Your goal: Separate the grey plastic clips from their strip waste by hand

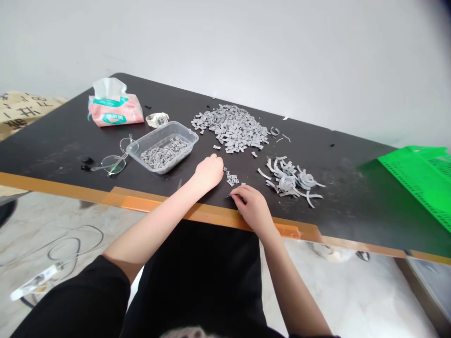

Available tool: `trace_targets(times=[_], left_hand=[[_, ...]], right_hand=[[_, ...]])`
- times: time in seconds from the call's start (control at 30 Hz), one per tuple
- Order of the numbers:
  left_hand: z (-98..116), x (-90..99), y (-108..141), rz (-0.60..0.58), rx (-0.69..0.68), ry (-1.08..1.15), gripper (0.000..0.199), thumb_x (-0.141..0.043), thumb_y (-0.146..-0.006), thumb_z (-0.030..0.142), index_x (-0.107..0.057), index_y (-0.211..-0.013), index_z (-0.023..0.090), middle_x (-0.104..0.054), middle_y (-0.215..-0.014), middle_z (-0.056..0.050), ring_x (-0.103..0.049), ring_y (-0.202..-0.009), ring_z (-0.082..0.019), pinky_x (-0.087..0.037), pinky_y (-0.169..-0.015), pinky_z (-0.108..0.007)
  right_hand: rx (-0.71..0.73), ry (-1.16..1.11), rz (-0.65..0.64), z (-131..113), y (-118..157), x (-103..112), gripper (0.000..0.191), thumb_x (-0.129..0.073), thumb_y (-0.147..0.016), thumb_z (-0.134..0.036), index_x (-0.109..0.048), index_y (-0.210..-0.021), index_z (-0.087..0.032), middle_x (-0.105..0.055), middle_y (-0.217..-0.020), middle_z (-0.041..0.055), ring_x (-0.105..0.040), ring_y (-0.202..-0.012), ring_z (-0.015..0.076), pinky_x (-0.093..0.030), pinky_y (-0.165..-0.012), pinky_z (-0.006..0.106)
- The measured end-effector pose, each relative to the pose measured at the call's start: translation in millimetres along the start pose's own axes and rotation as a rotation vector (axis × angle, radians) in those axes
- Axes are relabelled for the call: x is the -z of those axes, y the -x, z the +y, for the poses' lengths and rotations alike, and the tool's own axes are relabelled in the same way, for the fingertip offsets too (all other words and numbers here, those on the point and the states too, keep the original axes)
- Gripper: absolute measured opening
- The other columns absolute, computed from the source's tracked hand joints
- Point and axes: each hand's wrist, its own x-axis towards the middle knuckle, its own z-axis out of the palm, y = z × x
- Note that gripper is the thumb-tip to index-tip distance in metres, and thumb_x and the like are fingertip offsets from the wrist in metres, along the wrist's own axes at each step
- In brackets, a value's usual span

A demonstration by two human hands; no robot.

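My left hand rests on the black table with its fingers curled closed. Whatever it may hold is hidden. Just right of it lie several small grey rectangular pieces with pale markings. My right hand is near the table's front edge, thumb and forefinger pinched on a thin dark object whose tip points left; it is too small to name. Behind both hands spreads a large heap of grey pieces. A clear plastic tub, left of my left hand, holds many small grey pieces.
Curved grey strips lie in a pile right of my right hand. At the left are glasses, a watch and a tissue pack. A green perforated sheet covers the right end. Orange-brown tape lines the front edge.
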Motion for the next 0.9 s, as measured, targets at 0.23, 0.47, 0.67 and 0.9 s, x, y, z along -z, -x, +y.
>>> trace_targets(times=[0.23, 0.47, 0.67, 0.9], left_hand=[[1, 14.6, 46, 0.029, -0.115, 0.429, 0.013, -0.057, -0.092, 0.025, -0.066, -0.094, 0.016, -0.07, -0.089, -0.005, -0.067, -0.081, -0.02, -0.052, -0.077, -0.031], [10, 13.4, 123, 0.198, -0.25, 1.109, 0.007, -0.063, -0.092, 0.024, -0.066, -0.098, 0.021, -0.066, -0.091, 0.0, -0.065, -0.085, -0.012, -0.053, -0.082, -0.023], [12, 11.5, 146, 0.119, -0.228, 1.456, 0.011, -0.066, -0.09, 0.013, -0.067, -0.098, 0.02, -0.069, -0.088, 0.0, -0.068, -0.08, -0.009, -0.056, -0.075, -0.017], [17, 19.3, 154, 0.182, -0.078, 1.543, 0.01, -0.069, -0.087, 0.008, -0.067, -0.086, 0.018, -0.065, -0.083, 0.002, -0.064, -0.072, -0.006, -0.053, -0.068, -0.013]], right_hand=[[-0.052, -0.202, 0.301, -2, 2, 11, 0.013, -0.062, -0.092, -0.023, -0.076, -0.091, -0.021, -0.077, -0.097, 0.0077, -0.069, -0.096, 0.0242, -0.053, -0.091, 0.039], [-0.143, -0.858, 0.09, -45, 30, 38, 0.009, -0.072, -0.089, -0.025, -0.078, -0.096, -0.027, -0.078, -0.091, 0.0009, -0.073, -0.083, 0.0155, -0.058, -0.077, 0.027], [-0.189, -1.214, -0.021, -62, 39, 42, 0.012, -0.079, -0.083, -0.018, -0.078, -0.092, -0.027, -0.075, -0.075, -0.0024, -0.072, -0.069, 0.0097, -0.057, -0.065, 0.017], [-0.245, -1.403, -0.076, -72, 50, 36, 0.012, -0.078, -0.085, -0.016, -0.075, -0.092, -0.024, -0.074, -0.075, -0.0027, -0.069, -0.067, 0.0072, -0.053, -0.063, 0.015]])
